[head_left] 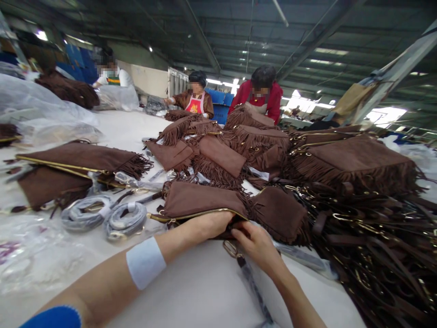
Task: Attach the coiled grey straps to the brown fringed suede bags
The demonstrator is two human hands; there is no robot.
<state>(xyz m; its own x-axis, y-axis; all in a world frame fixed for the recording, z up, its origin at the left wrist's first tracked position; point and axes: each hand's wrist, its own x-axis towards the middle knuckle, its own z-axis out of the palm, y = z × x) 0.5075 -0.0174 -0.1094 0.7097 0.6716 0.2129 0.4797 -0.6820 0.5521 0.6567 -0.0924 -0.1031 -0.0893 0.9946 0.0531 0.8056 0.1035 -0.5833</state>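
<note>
A brown suede-like fringed bag lies in front of me, its gold zipper undone along the side nearest me. My left hand reaches into the bag's opening, and its fingers are hidden inside. At the right end of the opening, my right hand pinches the bag's edge between thumb and fingers. Below the bag, a dark strap with a gold clasp rests on the white table. A smaller brown fringed pouch lies just right of the bag.
Brown straps with gold hardware are heaped at right. Plastic-wrapped coiled straps lie left, near another zippered bag and clear plastic. More fringed bags are piled ahead. Across the table are several people, one in a red jacket.
</note>
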